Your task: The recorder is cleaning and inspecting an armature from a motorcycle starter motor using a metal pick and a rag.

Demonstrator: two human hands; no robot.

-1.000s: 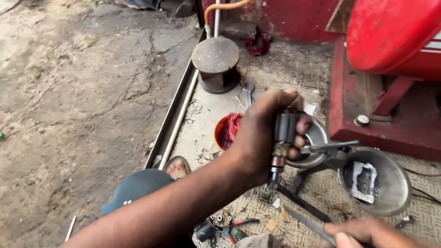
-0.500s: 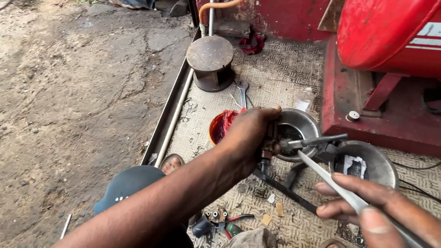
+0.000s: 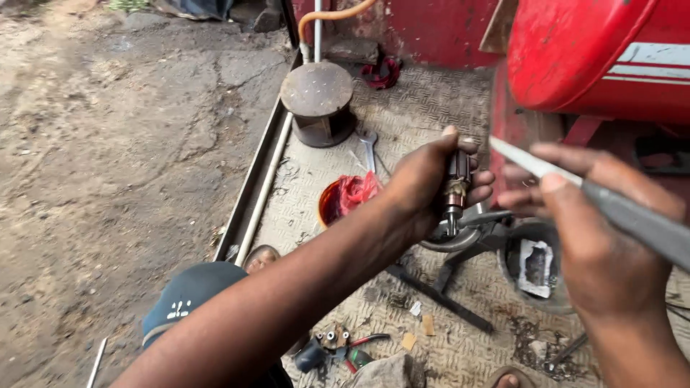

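While left hand [image 3: 424, 179] wraps tight round small dark cylindrical motor part with copper end [image 3: 456, 188], upright, shaft down, above shallow metal bowl [image 3: 451, 241]; right hand [image 3: 596, 215] pinches long grey metal file [image 3: 575, 188], tip just beside part's top. Red plastic wad in round tin [image 3: 346, 197] near, on chequered metal floor [image 3: 402, 122].

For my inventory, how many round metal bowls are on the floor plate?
2: one metal bowl lies under the left hand, and another bowl sits below the right hand. More may be hidden behind the arms.
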